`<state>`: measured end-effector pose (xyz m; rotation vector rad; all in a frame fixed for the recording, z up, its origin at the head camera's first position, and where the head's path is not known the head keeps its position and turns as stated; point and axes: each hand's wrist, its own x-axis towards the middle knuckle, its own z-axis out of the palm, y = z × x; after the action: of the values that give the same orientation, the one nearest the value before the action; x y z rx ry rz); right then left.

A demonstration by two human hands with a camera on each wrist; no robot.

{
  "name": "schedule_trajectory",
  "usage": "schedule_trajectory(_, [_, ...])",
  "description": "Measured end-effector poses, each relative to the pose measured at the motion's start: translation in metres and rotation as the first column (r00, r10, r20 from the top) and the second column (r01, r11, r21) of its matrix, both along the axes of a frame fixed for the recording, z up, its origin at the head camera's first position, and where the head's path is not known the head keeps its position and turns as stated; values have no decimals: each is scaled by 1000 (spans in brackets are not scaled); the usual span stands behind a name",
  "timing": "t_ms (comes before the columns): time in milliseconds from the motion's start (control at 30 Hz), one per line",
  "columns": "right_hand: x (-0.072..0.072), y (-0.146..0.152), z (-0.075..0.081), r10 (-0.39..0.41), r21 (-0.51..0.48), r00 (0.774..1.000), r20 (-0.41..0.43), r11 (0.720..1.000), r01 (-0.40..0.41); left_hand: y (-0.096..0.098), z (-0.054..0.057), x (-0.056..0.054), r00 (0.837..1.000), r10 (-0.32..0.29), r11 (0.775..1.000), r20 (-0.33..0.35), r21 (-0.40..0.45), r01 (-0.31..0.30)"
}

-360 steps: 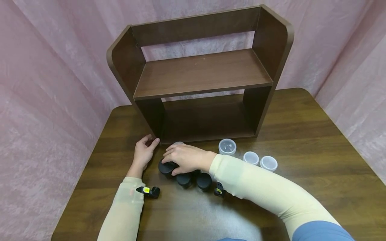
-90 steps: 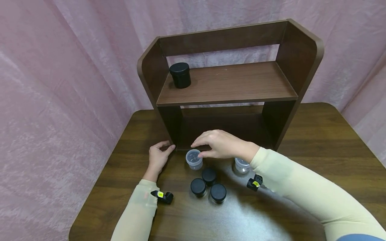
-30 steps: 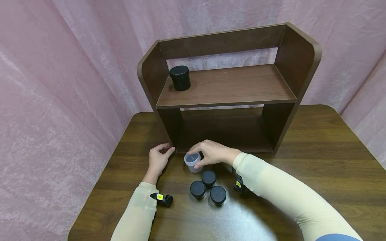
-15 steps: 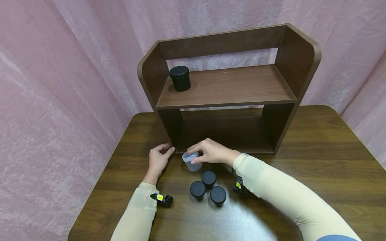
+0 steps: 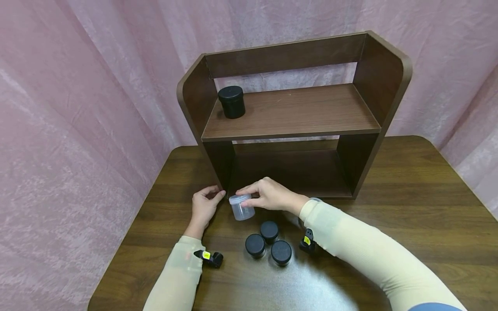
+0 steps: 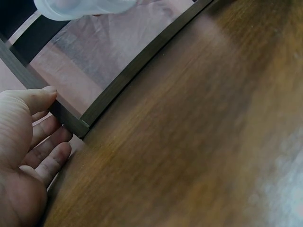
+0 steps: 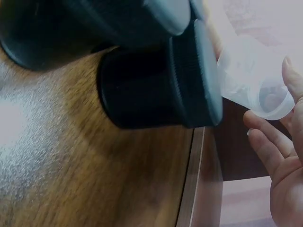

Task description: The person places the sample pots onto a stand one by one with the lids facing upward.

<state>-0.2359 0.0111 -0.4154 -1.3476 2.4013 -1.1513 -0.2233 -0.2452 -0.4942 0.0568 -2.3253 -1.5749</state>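
My right hand (image 5: 268,195) grips a small clear plastic jar (image 5: 243,211) near its rim, between thumb and fingers. The jar leans to the left, in front of the lower left corner of the brown wooden shelf (image 5: 292,125). In the right wrist view the same translucent jar (image 7: 248,78) shows beyond the black jars. My left hand (image 5: 205,206) holds the bottom of the shelf's left side panel; the left wrist view shows its thumb on the front edge and the fingers on the outer side. A larger black jar (image 5: 232,102) stands on the upper shelf board, at the left end.
Three black-lidded jars, one of them the near left jar (image 5: 255,245), stand grouped on the wooden table (image 5: 194,285) below my right hand. Part of another clear rim (image 5: 316,199) shows behind my right wrist. A pink curtain (image 5: 97,108) hangs behind the table.
Since 12 seconds ago, a black jar has come onto the upper shelf board. My right hand has taken hold of the clear jar, then tilted and shifted it left. The left hand stays put.
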Motion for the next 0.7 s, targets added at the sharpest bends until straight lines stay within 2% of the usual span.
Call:
schedule_trajectory(200, [4,-1,13,-3,-51,1000,8,999,3,0,1,0,1000,0,1000,-12,-3,0])
schedule_trajectory(500, [-1,3,40,-6,-179,999,-49,984,-3,1,0,-1,1000,11,1000,-11,7,-11])
schedule_trajectory(700, [-3,5,57,-16,-216,996,-91,976,-4,0,-1,-2,1000,12,1000,-1,6,-12])
